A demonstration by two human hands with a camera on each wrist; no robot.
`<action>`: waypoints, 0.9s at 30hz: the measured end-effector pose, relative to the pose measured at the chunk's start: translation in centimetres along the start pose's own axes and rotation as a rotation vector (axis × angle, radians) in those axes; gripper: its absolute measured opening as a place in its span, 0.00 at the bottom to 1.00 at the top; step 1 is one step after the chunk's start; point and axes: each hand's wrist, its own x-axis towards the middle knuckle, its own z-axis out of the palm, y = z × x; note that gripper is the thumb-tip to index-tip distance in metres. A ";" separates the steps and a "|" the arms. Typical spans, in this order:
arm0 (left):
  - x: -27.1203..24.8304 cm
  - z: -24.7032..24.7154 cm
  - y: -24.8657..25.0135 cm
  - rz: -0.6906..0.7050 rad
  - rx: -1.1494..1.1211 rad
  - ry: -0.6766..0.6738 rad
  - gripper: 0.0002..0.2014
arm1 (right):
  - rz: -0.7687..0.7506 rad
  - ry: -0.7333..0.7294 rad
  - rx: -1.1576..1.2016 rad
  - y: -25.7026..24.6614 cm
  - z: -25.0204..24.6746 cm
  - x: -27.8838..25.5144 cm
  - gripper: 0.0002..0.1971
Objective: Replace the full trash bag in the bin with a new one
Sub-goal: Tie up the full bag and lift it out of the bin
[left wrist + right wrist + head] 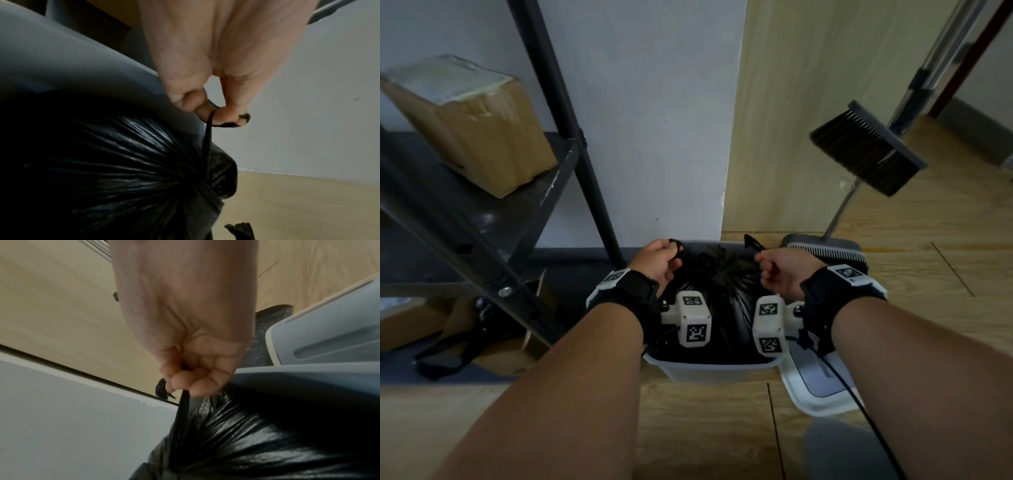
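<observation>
A full black trash bag (717,294) sits in a pale grey bin (709,371) on the floor by the wall. Its mouth is gathered into a bunch (719,263) at the middle. My left hand (659,262) grips one black drawstring end (207,129) with curled fingers, pulling it to the left. On the other side my right hand (780,270) pinches the other drawstring end (184,404) and draws it to the right. Both strings run taut from the fists down into the bag's gathered neck (197,183).
A dark metal shelf (482,219) with a cardboard box (472,123) stands on the left. A broom (866,150) hangs above a dustpan (822,383) at the right of the bin. White wall and a wooden door panel (808,102) lie behind.
</observation>
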 end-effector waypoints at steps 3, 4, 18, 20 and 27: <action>-0.2 0.2 0.9 -0.029 -0.101 -0.051 0.12 | -0.050 -0.020 -0.017 -0.8 -0.1 -0.3 0.13; -0.3 0.3 1.2 -0.030 -0.114 -0.075 0.11 | -0.062 -0.034 -0.041 -1.0 -0.1 -0.3 0.13; -0.9 3.3 2.4 0.283 0.569 -0.046 0.01 | -0.352 -0.168 -0.292 -4.8 1.6 -2.1 0.06; -0.9 3.4 2.4 0.289 0.590 -0.023 0.06 | -0.364 -0.195 -0.306 -5.0 1.7 -2.2 0.07; -1.2 4.0 2.6 0.177 0.583 -0.220 0.07 | -0.403 -0.203 -0.299 -5.6 2.4 -1.8 0.10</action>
